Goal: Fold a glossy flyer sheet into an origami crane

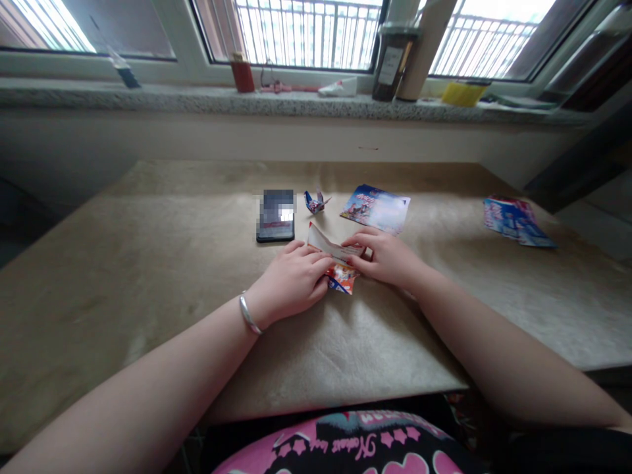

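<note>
A partly folded sheet of printed paper (344,278) lies on the table between my hands, orange and blue on the near part. Its white far flap stands raised. My left hand (301,276) presses on its left side, fingers together over the paper. Gripping the right side of the flap is my right hand (382,255), thumb below and fingers above. Just beyond them stands a small folded paper crane (315,203) in blue, red and white. A phone (276,217) with a blurred screen lies to the crane's left.
A stack of blue printed sheets (378,207) lies behind my right hand. More printed papers (518,220) are fanned at the table's right. Along the stone windowsill (187,99) stand a red container (242,72), a dark jar (392,62) and a yellow box (464,93).
</note>
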The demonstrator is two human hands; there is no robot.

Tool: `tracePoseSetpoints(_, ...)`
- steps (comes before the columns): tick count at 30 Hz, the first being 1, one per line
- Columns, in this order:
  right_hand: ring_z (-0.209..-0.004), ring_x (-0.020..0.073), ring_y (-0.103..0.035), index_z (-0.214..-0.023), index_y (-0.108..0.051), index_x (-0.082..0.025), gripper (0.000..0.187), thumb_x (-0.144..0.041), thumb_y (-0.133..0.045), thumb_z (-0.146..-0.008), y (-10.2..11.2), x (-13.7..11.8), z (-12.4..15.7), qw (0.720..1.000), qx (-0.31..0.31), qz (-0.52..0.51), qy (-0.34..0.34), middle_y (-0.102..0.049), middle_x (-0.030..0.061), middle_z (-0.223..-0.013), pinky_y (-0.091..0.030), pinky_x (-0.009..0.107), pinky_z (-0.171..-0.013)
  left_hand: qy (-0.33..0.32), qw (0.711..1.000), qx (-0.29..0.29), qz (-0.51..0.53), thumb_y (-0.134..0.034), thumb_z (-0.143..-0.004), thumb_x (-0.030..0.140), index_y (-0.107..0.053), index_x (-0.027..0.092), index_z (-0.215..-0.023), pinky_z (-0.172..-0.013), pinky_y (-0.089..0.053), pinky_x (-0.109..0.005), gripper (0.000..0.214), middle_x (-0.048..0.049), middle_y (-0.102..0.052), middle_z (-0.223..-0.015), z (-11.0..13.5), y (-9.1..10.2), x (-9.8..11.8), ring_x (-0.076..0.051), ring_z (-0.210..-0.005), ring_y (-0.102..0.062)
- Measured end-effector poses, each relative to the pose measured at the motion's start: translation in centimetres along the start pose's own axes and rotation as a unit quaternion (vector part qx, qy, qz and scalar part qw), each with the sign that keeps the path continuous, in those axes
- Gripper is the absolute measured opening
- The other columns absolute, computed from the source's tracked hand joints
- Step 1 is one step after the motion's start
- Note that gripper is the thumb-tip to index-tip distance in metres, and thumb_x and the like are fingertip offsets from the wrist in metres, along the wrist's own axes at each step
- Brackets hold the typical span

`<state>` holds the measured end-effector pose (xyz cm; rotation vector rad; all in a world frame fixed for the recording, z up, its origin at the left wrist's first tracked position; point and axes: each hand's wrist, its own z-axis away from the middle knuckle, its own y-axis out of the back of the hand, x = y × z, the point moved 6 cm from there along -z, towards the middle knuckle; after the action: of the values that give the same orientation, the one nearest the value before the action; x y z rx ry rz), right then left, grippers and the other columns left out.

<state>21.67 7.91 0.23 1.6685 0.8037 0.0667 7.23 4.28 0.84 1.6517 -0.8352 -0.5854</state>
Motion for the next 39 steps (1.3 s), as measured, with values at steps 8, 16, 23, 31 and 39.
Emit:
tracePoseSetpoints(8, -0.073, 0.0131, -0.059, -0.115, -0.065, -0.022, 0.039, -0.018, -0.053, -0.077, 0.4, 0.3, 0.1, 0.997, -0.068, -0.016, 0.009, -0.064, 0.0047, -0.102, -0.046, 0.025, -0.068, 0.009, 1.0, 0.003, 0.006, -0.045, -0.088, 0.02, -0.061, 0.018, -0.11, -0.095, -0.037, -0.038, 0.028, -0.0065, -0.068, -0.105, 0.1, 0.1, -0.4, -0.021, -0.102, -0.06)
tracePoseSetpoints(16, -0.069, 0.0148, -0.059, -0.086, -0.073, -0.022, 0.018, -0.028, -0.057, -0.08, -0.2, 2.7, -0.3, 0.992, 0.018, -0.003, -0.124, -0.07, 0.0031, -0.081, -0.043, 0.026, -0.062, -0.024, 1.0, -0.013, -0.007, -0.045, -0.088, 0.024, -0.063, 0.021, -0.108, -0.099, -0.034, -0.039, 0.027, -0.0023, -0.065, -0.117, 0.0, -0.1, 0.2, -0.022, -0.108, -0.056)
tracePoseSetpoints(23, -0.08, 0.0175, -0.06, -0.082, -0.073, -0.022, 0.019, -0.017, -0.055, -0.079, -0.1, 1.7, -0.6, 0.996, 0.063, 0.046, -0.045, -0.068, 0.0034, -0.087, -0.044, 0.028, -0.07, -0.024, 0.999, -0.022, -0.015, -0.046, -0.087, 0.022, -0.062, 0.021, -0.109, -0.1, -0.033, -0.04, 0.028, -0.0018, -0.064, -0.118, 0.1, -0.2, 0.4, -0.022, -0.108, -0.055)
tracePoseSetpoints(31, -0.076, 0.0167, -0.058, -0.081, -0.074, -0.021, 0.015, -0.024, -0.06, -0.082, -0.4, 1.7, -0.8, 0.998, 0.046, 0.029, 0.011, -0.065, 0.0055, -0.083, -0.045, 0.028, -0.071, -0.02, 0.999, -0.028, -0.003, -0.045, -0.086, 0.022, -0.061, 0.021, -0.113, -0.105, -0.032, -0.041, 0.032, -0.0017, -0.061, -0.124, 0.1, -0.4, 0.1, -0.025, -0.121, -0.046)
tracePoseSetpoints(39, -0.071, 0.0134, -0.057, -0.087, -0.074, -0.018, 0.019, -0.018, -0.056, -0.079, -0.6, 0.9, -0.5, 0.999, 0.031, -0.027, 0.026, -0.064, 0.0056, -0.084, -0.046, 0.026, -0.067, -0.021, 0.999, -0.024, -0.009, -0.045, -0.087, 0.026, -0.061, 0.021, -0.114, -0.111, -0.024, -0.046, 0.032, -0.0036, -0.06, -0.125, 0.2, -0.4, 0.1, -0.026, -0.123, -0.044)
